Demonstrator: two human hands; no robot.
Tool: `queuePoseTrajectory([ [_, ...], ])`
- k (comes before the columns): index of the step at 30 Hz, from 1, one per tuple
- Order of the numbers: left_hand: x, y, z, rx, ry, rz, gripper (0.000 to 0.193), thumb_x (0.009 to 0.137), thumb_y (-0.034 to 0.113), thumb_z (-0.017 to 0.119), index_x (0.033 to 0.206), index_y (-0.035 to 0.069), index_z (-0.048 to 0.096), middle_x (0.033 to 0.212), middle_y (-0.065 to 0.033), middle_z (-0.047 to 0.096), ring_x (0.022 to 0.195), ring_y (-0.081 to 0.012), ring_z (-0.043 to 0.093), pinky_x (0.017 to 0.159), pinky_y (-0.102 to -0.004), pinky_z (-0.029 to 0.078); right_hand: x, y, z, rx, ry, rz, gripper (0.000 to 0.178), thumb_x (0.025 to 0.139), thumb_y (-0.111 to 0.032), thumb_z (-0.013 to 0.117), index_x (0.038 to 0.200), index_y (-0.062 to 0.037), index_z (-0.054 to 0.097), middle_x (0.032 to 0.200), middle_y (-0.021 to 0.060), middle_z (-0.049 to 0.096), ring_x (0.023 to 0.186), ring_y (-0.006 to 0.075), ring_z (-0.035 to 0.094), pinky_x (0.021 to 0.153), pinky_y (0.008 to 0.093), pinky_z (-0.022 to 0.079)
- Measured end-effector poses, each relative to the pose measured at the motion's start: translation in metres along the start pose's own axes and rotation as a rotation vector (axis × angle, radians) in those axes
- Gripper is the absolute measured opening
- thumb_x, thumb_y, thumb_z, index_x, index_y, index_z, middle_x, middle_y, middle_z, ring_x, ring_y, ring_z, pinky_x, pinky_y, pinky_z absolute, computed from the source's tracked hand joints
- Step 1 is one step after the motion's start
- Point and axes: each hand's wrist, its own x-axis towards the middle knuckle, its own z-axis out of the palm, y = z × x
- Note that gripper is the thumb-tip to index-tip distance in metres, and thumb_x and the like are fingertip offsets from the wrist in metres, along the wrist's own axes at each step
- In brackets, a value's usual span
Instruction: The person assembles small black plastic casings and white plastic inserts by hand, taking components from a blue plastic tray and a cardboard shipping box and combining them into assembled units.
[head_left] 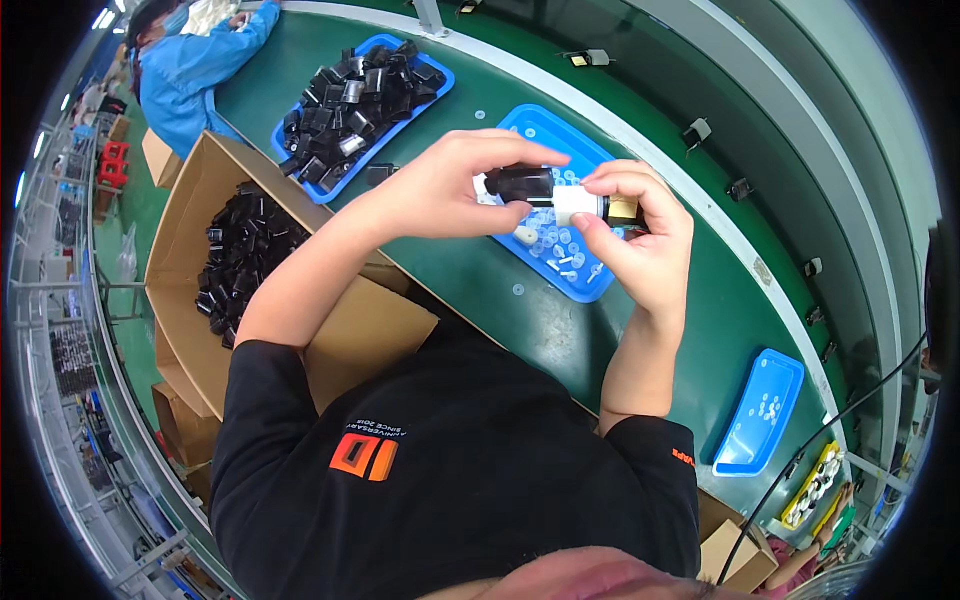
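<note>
Black cap (522,187) and white piece (577,204) meet end to end above the middle tray (578,146) – likely held in line so their ends match, though whether they are joined I cannot tell. The left hand (445,188) pinches the cap between thumb and fingers; the right hand (655,235) closes around the white piece and its gold-and-black end. Clear bits (565,262) lie below, presumably for easy reach, and the box (185,245) probably stands by the left arm for the same reason. Counted: three blue trays, one box, two washers (518,290) loose on the green surface – heaped black parts (360,95) too many to count
</note>
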Motion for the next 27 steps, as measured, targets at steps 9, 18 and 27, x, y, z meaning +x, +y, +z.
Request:
queuePoseTrajectory([
  [9,0.001,-0.032,0.022,-0.398,0.05,-0.171,0.042,0.085,0.001,0.071,0.126,0.001,0.06,0.112,-0.007,0.066,0.099,-0.0112,0.063,0.086,-0.027,0.052,0.0,0.016,-0.014,0.074,0.079,0.147,0.024,0.071,0.004,0.073,0.094,0.0002,0.066,0.099,0.0071,0.063,0.089,0.0119,0.058,0.078,0.0259,0.047],
  [18,-0.002,-0.036,0.027,-0.505,0.077,-0.116,0.044,0.087,0.003,0.071,0.129,0.001,0.059,0.116,-0.0076,0.065,0.103,-0.012,0.062,0.088,-0.0275,0.053,0.001,0.024,-0.004,0.154,0.124,0.266,0.023,0.077,0.002,0.074,0.099,0.0003,0.065,0.098,0.0043,0.063,0.085,0.0089,0.059,0.074,0.0231,0.048],
  [27,-0.002,-0.04,0.036,-0.565,0.271,-0.159,0.038,0.089,0.013,0.072,0.123,0.002,0.062,0.107,-0.0063,0.069,0.093,-0.0086,0.064,0.082,-0.0254,0.054,0.003,0.032,0.015,0.26,0.193,0.283,0.024,0.082,0.001,0.072,0.105,0.0006,0.063,0.097,0.0042,0.064,0.083,0.0081,0.061,0.072,0.021,0.05],
])
